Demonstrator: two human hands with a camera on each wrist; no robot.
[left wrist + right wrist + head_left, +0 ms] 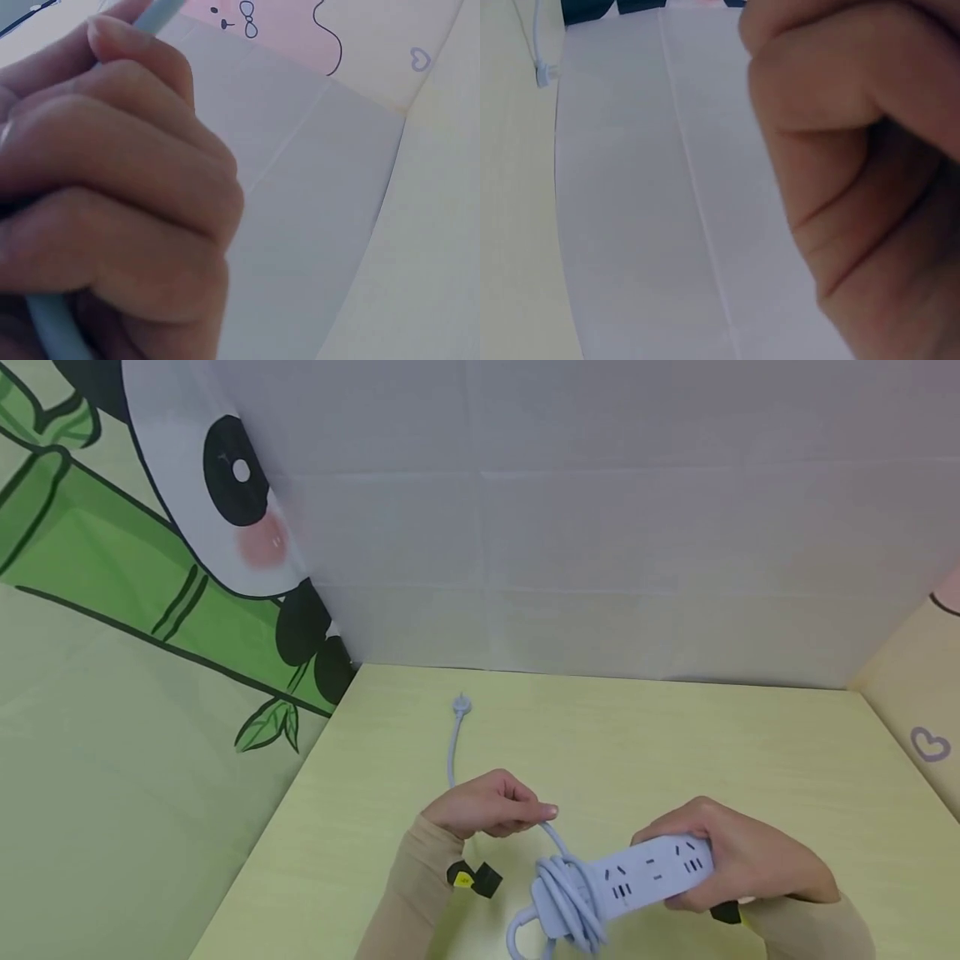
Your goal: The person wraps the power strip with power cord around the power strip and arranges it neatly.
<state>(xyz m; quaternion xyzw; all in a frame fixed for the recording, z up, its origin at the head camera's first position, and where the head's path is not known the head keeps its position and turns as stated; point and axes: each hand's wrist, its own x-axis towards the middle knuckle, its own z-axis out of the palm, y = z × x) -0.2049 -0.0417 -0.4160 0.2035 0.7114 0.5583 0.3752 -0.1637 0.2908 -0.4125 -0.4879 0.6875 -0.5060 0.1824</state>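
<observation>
A white power strip [645,877] is tilted in front of me, its sockets facing up, and my right hand [742,856] grips it by the right end. Several turns of its white cord [570,902] wrap the left end. My left hand [491,806] pinches the cord between thumb and fingers, just up and left of the coils. In the left wrist view the cord [157,15] passes through the curled fingers [127,150]. Past the left hand the cord runs back to its plug [461,704], which lies on the table. A cord loop hangs under the strip's left end.
The pale yellow table [675,743] meets a grey-white back wall [570,568]. At the left stands a panel [112,827] printed with a panda and bamboo; a cream panel [915,718] with a heart is at the right. Each wrist wears a small black device.
</observation>
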